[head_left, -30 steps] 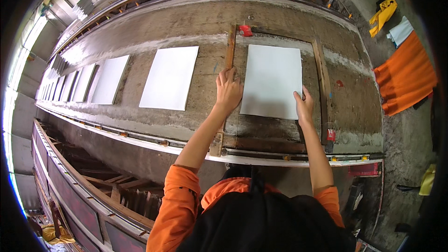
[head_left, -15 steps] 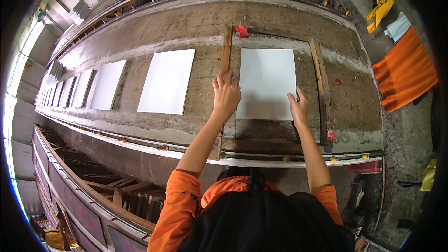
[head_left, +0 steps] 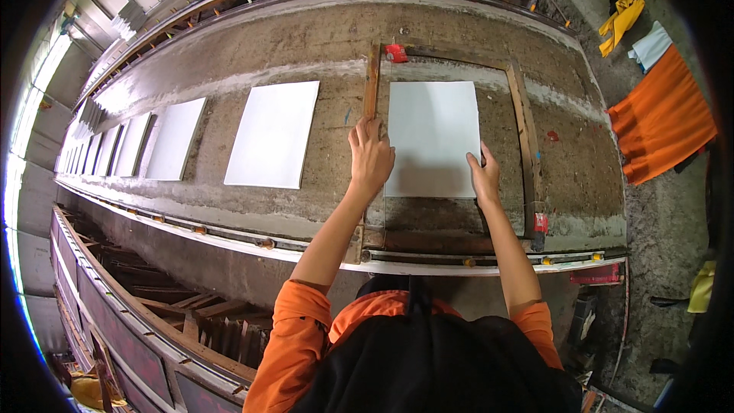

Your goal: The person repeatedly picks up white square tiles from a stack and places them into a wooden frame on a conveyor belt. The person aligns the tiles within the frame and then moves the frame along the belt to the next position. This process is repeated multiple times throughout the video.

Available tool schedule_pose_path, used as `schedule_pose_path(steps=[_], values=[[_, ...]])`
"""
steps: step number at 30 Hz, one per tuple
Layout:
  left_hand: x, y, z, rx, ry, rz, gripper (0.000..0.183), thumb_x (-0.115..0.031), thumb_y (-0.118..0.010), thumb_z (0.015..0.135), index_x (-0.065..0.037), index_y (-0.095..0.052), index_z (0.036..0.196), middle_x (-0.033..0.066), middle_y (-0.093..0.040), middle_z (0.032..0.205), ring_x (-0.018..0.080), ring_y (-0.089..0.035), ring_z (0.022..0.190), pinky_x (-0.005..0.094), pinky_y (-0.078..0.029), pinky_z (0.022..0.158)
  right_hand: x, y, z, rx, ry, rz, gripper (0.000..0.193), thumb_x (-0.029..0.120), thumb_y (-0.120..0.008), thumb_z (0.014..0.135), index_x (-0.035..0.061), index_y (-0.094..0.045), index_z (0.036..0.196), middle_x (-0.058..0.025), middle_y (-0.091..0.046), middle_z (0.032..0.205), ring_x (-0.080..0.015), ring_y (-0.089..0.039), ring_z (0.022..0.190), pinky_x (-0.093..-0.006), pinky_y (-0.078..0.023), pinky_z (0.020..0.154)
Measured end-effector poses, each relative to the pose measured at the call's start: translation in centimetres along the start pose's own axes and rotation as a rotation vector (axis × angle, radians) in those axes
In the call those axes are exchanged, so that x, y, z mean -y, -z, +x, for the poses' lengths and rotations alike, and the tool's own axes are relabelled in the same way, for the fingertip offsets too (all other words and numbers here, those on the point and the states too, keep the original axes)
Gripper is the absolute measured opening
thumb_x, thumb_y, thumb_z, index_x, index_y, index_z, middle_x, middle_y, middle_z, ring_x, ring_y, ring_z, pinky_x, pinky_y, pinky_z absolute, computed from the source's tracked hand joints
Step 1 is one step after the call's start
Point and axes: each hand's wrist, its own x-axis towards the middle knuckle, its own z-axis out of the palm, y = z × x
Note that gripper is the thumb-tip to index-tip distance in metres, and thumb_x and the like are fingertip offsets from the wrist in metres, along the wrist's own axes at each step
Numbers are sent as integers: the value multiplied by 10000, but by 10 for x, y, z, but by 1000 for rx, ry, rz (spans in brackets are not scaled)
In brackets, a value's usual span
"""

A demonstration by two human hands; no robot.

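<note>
A white rectangular panel (head_left: 432, 122) lies inside a wooden frame (head_left: 372, 80) on a long, stained table (head_left: 306, 46). My left hand (head_left: 372, 154) is closed over the frame's left bar, with its thumb side close to the panel's left edge. Gripping the panel's right edge is my right hand (head_left: 485, 173), thumb on top and fingers at the side. The panel sits near the left bar, leaving a wider gap to the right bar. Whether it touches the table all over, I cannot tell.
Several more white panels (head_left: 272, 134) lie in a row to the left. Red tabs (head_left: 395, 53) mark the frame's corners. A white rail (head_left: 428, 266) with yellow and brown pegs runs along the near edge. Orange cloth (head_left: 664, 118) lies at the right.
The panel has shifted slightly left toward the frame's left bar, and my right hand has moved left with it. My left hand has stayed on the bar.
</note>
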Motion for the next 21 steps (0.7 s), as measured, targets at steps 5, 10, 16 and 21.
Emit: schedule_pose_path(steps=[5,10,16,21], values=[[1,-1,0,-23,-4,4,266,-187,-607,751,13,-646,923,153,-400,1254,333,-272,1221,498,-225,1007,2,0,-3,-16,44,-112,529,174,-583,824,-30,-418,1284,-212,-499,1245,-301,-471,1167,-366,-347,979],[0,-2,-1,-20,-22,10,251,-176,-630,737,-6,-648,922,132,-415,1236,324,-289,1204,506,-233,994,2,1,-6,-36,79,-309,524,226,-566,837,-18,-427,1279,-204,-511,1231,-321,-466,1170,-384,-348,983],[-2,-3,0,-4,-92,198,277,-156,-615,750,27,-626,957,125,-433,1211,321,-308,1188,509,-244,993,4,-2,-5,-34,66,-469,530,264,-558,844,-15,-428,1276,-274,-426,1272,-400,-374,1215,-462,-309,993],[-22,0,-1,188,-192,535,264,-139,-568,781,15,-629,986,133,-434,1243,317,-298,1229,509,-218,1037,-11,-9,-4,-83,165,-600,511,271,-550,857,-26,-437,1258,-314,-376,1213,-474,-309,1157,-544,-299,940]])
